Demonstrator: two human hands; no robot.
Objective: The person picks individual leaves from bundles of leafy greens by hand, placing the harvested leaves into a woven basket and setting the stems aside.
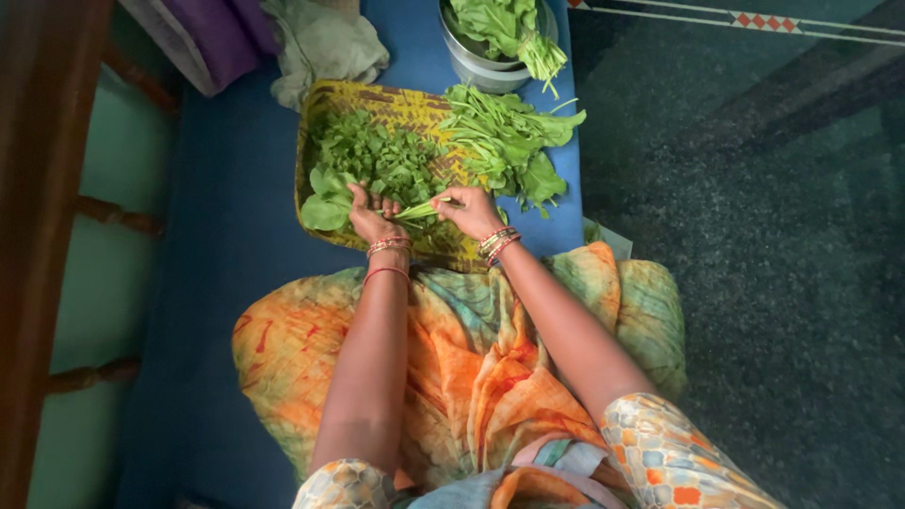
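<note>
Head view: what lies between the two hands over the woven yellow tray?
A green leafy stem spans the gap, gripped by left hand and right hand above the woven yellow tray, in the head view.

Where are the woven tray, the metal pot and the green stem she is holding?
woven tray (325,104), head view, bare yellow rim at its far left corner.
metal pot (471,68), head view, its grey outer wall.
green stem (419,211), head view, mid-length between the two hands.
</note>
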